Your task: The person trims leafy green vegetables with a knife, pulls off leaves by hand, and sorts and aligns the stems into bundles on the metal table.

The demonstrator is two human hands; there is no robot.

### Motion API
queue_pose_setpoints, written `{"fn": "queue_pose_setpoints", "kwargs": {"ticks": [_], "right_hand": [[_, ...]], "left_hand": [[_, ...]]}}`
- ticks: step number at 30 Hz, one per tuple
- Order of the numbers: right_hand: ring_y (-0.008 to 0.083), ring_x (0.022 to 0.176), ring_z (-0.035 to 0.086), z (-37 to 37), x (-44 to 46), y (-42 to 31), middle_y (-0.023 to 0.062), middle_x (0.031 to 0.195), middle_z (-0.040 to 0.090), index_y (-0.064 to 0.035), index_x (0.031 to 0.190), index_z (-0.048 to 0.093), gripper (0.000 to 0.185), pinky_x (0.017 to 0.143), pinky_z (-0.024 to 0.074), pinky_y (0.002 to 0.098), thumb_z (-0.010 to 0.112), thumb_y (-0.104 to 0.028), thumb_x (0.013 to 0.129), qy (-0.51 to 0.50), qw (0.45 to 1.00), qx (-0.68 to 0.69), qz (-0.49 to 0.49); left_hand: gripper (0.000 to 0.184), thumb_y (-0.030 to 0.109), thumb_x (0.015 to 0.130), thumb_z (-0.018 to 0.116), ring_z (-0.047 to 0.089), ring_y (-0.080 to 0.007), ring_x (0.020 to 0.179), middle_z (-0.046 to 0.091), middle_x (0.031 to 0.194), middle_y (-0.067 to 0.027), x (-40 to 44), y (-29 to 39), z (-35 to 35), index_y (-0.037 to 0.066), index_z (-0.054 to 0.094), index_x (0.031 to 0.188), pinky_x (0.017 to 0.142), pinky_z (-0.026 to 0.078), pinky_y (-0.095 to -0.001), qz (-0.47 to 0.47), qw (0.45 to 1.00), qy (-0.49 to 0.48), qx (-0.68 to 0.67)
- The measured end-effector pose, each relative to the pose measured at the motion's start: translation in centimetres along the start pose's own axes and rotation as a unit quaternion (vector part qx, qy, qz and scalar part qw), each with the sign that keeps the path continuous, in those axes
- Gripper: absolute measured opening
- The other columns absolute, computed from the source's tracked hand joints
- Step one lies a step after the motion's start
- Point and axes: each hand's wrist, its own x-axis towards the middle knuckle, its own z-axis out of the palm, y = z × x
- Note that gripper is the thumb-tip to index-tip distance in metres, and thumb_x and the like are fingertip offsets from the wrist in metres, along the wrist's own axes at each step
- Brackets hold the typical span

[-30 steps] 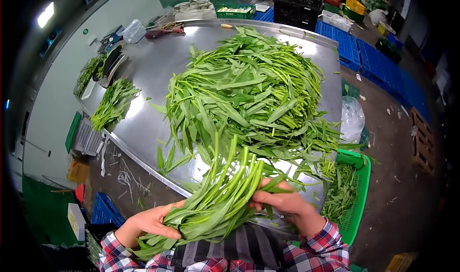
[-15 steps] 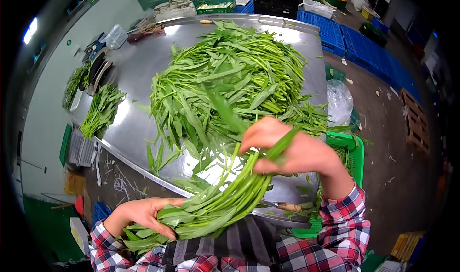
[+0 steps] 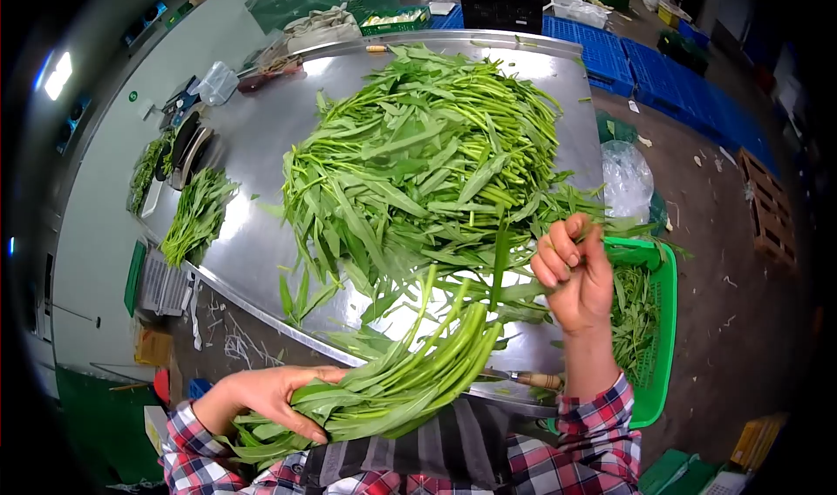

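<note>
water spinach bundle point(image 3: 401, 386): held low against the striped apron point(image 3: 392, 456), leafy end to the left, stem ends pointing up and right; it looks gathered but uneven, so seemingly unfinished.
left hand point(image 3: 277, 397): grasping the leafy end, thumb on top.
right hand point(image 3: 574, 273): clear of the bundle, fingers curled; cannot tell whether they pinch a scrap.
wooden-handled knife point(image 3: 538, 379): near the right wrist, at the near edge of the tabletop point(image 3: 261, 151).
heap point(image 3: 427, 164): large, loose water spinach across the tabletop; by its size, most seems yet to be handled.
side bunch point(image 3: 199, 214): apart at the tabletop's left edge, perhaps done.
green crate point(image 3: 664, 329): right of the tabletop, holding loose leaves point(image 3: 632, 316).
right hand's shift: half a second earlier it is over the stem ends; now it is before the crate, while the left keeps its grasp.
</note>
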Motion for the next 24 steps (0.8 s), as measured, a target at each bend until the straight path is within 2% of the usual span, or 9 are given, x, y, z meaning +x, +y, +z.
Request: {"fn": "queue_pose_setpoints", "kwargs": {"ticks": [2, 4, 7, 11, 14, 18, 20, 22, 24], "right_hand": [[0.0161, 0.066, 0.046, 2.0, 0.0, -1.0, 0.0033, 0.073, 0.047, -0.0069, 0.085, 0.051, 0.020, 0.061, 0.0414, 0.0297, 0.059, -0.025, 0.085, -0.155, 0.960, -0.227, -0.044], [0.0213, 0.078, 0.052, 5.6, 0.4, -2.3, 0.0071, 0.081, 0.052, -0.0049, 0.084, 0.054, 0.016, 0.067, 0.0429, 0.0326, 0.064, -0.017, 0.079, -0.321, 0.738, -0.582, -0.117], [0.0261, 0.086, 0.049, 7.8, -0.1, 0.4, 0.0082, 0.086, 0.052, -0.0032, 0.083, 0.055, 0.009, 0.075, 0.0402, 0.0339, 0.059, -0.006, 0.075, -0.416, 0.628, -0.654, -0.075], [0.0225, 0.084, 0.051, 5.5, -0.1, 1.8, 0.0073, 0.084, 0.053, -0.0035, 0.087, 0.055, 0.007, 0.075, 0.0415, 0.0317, 0.057, -0.004, 0.080, -0.428, 0.650, -0.626, -0.051], [0.0173, 0.080, 0.056, 6.3, -1.3, 1.0, 0.0066, 0.083, 0.057, -0.0036, 0.090, 0.054, 0.005, 0.071, 0.0444, 0.0281, 0.051, -0.006, 0.088, -0.232, 0.856, -0.440, 0.139], [0.0159, 0.076, 0.055, 4.4, -2.2, 2.7, 0.0063, 0.079, 0.054, -0.0022, 0.104, 0.046, 0.014, 0.070, 0.0470, 0.0308, 0.042, -0.011, 0.094, -0.097, 0.977, -0.187, 0.028], [0.0162, 0.071, 0.052, 3.9, -1.0, 2.1, 0.0047, 0.073, 0.048, -0.0032, 0.097, 0.046, 0.012, 0.069, 0.0458, 0.0342, 0.042, -0.013, 0.093, -0.035, 0.998, -0.051, -0.013], [0.0149, 0.066, 0.043, 3.1, 0.2, 0.1, 0.0027, 0.068, 0.041, -0.0081, 0.087, 0.045, 0.013, 0.060, 0.0379, 0.0266, 0.043, -0.020, 0.093, 0.106, 0.994, -0.002, -0.026], [0.0154, 0.073, 0.049, 1.7, 0.1, 0.3, 0.0042, 0.075, 0.048, -0.0060, 0.090, 0.049, 0.007, 0.065, 0.0425, 0.0300, 0.045, -0.012, 0.091, 0.032, 0.951, -0.289, -0.103]], "left_hand": [[0.085, 0.012, 0.069, 0.077, 0.043, -0.0242, 0.118, 0.041, 0.132, -0.0138, 1.1, 1.6, -0.4, 0.014, 0.028, 0.138, 0.096, 0.036, -0.0340, -0.002, 0.999, -0.027, 0.041], [0.087, 0.006, 0.067, 0.078, 0.048, -0.0232, 0.111, 0.045, 0.127, -0.0126, 2.0, 2.5, -0.6, 0.015, 0.028, 0.138, 0.091, 0.040, -0.0339, 0.010, 0.994, -0.059, 0.092], [0.086, 0.009, 0.066, 0.079, 0.046, -0.0272, 0.112, 0.045, 0.125, -0.0154, 2.7, 3.7, -0.6, 0.012, 0.029, 0.137, 0.093, 0.037, -0.0362, -0.002, 0.993, -0.085, 0.080], [0.090, 0.018, 0.069, 0.078, 0.041, -0.0233, 0.121, 0.040, 0.133, -0.0156, 2.4, 3.3, -1.5, 0.004, 0.023, 0.139, 0.100, 0.032, -0.0337, -0.008, 0.989, -0.120, 0.083], [0.094, 0.018, 0.068, 0.079, 0.038, -0.0196, 0.123, 0.035, 0.137, -0.0149, 1.6, 2.7, -1.2, 0.002, 0.020, 0.139, 0.100, 0.031, -0.0320, -0.107, 0.990, -0.086, 0.002], [0.082, 0.017, 0.072, 0.076, 0.049, -0.0152, 0.106, 0.050, 0.123, -0.0117, 1.6, 2.0, -0.9, 0.002, 0.028, 0.137, 0.091, 0.039, -0.0286, -0.158, 0.984, -0.078, -0.034], [0.071, 0.010, 0.075, 0.073, 0.050, -0.0110, 0.098, 0.054, 0.115, -0.0080, 1.0, 0.9, -0.4, 0.002, 0.033, 0.133, 0.084, 0.041, -0.0262, -0.138, 0.986, -0.054, -0.080], [0.067, 0.007, 0.076, 0.071, 0.049, -0.0096, 0.098, 0.054, 0.115, -0.0066, 0.0, -0.5, -0.4, 0.001, 0.035, 0.132, 0.084, 0.041, -0.0253, -0.155, 0.974, -0.053, -0.157], [0.066, 0.002, 0.072, 0.073, 0.049, -0.0104, 0.100, 0.054, 0.114, -0.0062, -0.9, -1.3, 0.1, 0.000, 0.039, 0.128, 0.085, 0.042, -0.0270, -0.148, 0.971, -0.005, -0.188]]}}
